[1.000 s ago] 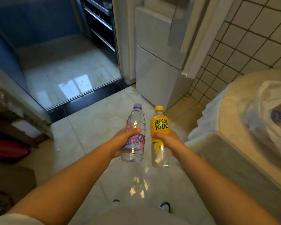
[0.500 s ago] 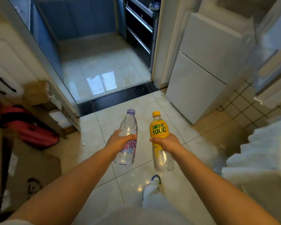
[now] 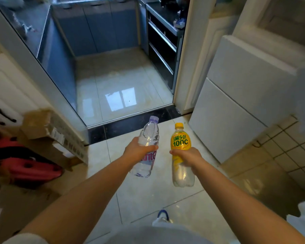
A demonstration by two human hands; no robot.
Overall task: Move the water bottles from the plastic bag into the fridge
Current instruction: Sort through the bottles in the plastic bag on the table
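Nearer now: fridge, top cropped.

The white two-door fridge stands right of the kitchen doorway; stacked cardboard boxes lie to its left.

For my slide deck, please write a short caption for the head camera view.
Left hand holds a clear water bottle, right hand a yellow-labelled bottle, near the closed white fridge.

Clear plastic bottle w/ glossy sheen; floor tiles glossy; cardboard box matt.
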